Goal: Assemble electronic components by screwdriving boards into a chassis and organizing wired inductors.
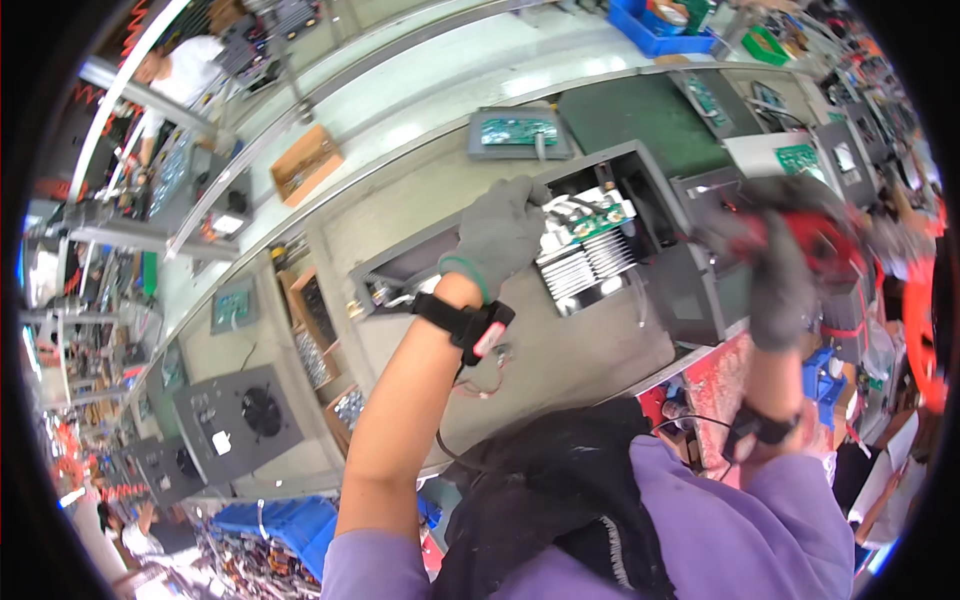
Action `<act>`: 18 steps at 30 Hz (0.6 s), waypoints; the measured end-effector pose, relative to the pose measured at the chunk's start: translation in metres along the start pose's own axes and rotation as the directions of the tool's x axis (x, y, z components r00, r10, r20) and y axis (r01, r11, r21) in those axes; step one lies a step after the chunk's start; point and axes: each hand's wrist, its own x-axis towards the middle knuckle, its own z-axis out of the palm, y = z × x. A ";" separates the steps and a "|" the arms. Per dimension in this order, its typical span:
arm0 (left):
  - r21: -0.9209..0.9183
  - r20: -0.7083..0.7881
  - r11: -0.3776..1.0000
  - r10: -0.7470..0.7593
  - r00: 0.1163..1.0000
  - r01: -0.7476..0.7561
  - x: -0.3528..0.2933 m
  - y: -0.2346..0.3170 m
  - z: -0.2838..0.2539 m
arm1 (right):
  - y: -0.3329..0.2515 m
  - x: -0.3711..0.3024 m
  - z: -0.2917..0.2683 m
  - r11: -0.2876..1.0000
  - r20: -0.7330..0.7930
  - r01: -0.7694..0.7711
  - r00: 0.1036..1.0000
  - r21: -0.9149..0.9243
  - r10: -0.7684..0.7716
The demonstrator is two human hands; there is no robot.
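My left hand (500, 232), in a grey glove, reaches over a dark grey metal housing (405, 252). Its fingers are curled at the corner of a green circuit board (592, 222) with a finned silver heat sink (585, 268). What the fingertips pinch, if anything, is hidden. At the right, my gloved right hand (782, 295) is smeared by motion. It appears wrapped round a red and black power tool (825, 240), also blurred, held beyond the housing's right end. A thin cable (641, 300) hangs beside the heat sink.
Left of the housing are wooden bins (310, 300) of small parts and a dark panel with a fan (262, 410). A grey panel with a green board (520, 133) lies behind. An orange-brown box (305, 165) and a blue crate (660, 35) stand farther back. Another person (190, 70) works at far left.
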 end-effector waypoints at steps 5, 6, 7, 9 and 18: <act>-0.724 0.114 0.645 -0.237 0.965 0.244 -0.105 -0.021 -0.050 | -0.035 -0.085 -0.074 0.921 -0.215 -0.346 0.927 -0.177 0.307; -0.762 0.107 0.588 -0.302 0.947 0.273 -0.126 -0.020 -0.055 | -0.016 -0.113 -0.095 0.883 -0.211 -0.407 0.908 -0.232 0.363; -0.774 0.109 0.551 -0.369 0.923 0.312 -0.146 -0.019 -0.060 | 0.008 -0.143 -0.109 0.860 -0.238 -0.462 0.880 -0.217 0.412; -0.771 0.101 0.499 -0.517 0.850 0.396 -0.182 -0.020 -0.063 | 0.068 -0.212 -0.131 0.774 -0.296 -0.594 0.796 -0.218 0.528; -0.882 0.188 0.105 -0.815 0.548 0.459 -0.275 -0.127 -0.045 | 0.120 -0.276 -0.147 -0.202 -0.374 -0.316 0.731 -0.927 0.571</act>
